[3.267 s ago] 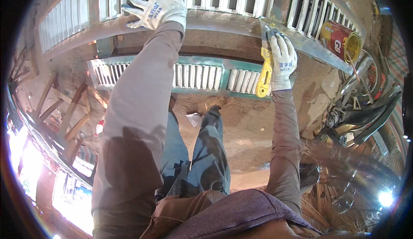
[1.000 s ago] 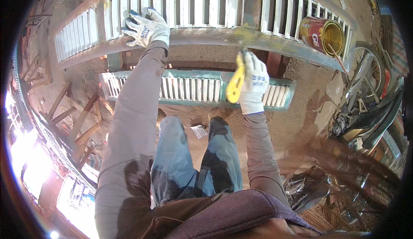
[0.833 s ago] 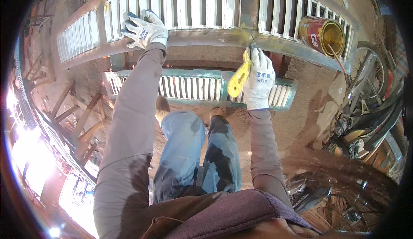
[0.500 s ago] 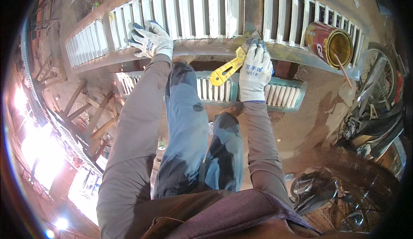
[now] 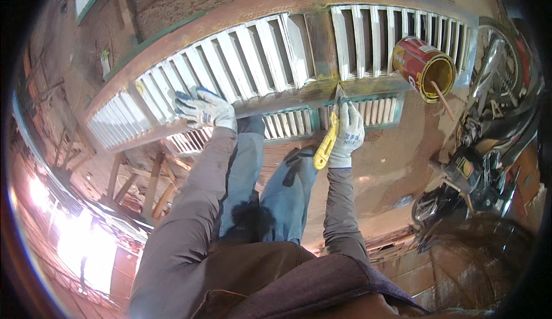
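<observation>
Left hand (image 5: 207,111): white-gloved with dark fingertips, fingers spread across the pale slats and near rail of the louvered shutter (image 5: 319,46).
Right hand (image 5: 348,132): gloved, fingers closed round a yellow-handled scraper (image 5: 325,149).
Scraper blade: pointing away from the person, at the near rail where the stile between two slatted panels meets it.
Red can (image 5: 409,59): open-mouthed, on the right-hand panel, stick (image 5: 443,100) jutting out.
Second shutter (image 5: 286,123): green-framed, beneath the first.
</observation>
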`<control>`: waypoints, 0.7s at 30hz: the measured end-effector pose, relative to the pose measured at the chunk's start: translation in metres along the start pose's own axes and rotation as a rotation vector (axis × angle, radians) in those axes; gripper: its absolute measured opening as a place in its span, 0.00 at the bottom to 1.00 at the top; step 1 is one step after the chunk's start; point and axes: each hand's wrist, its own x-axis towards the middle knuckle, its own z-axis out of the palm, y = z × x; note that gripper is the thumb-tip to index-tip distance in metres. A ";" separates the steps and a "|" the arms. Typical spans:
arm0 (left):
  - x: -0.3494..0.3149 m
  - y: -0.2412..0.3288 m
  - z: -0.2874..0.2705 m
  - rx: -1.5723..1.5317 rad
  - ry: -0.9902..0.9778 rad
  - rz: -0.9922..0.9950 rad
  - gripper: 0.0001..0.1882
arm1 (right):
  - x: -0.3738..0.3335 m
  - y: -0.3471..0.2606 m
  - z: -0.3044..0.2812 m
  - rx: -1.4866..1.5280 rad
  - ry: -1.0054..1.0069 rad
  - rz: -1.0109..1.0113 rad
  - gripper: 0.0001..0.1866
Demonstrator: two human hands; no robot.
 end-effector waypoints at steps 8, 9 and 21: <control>-0.002 -0.008 -0.003 -0.098 -0.049 0.062 0.34 | -0.002 -0.026 0.000 0.035 0.071 0.013 0.19; 0.000 -0.005 -0.009 -0.134 -0.036 0.080 0.34 | 0.000 -0.019 0.001 0.005 0.112 0.000 0.19; 0.015 -0.031 0.017 -0.292 -0.080 0.176 0.36 | 0.011 -0.010 0.001 0.087 0.045 -0.150 0.18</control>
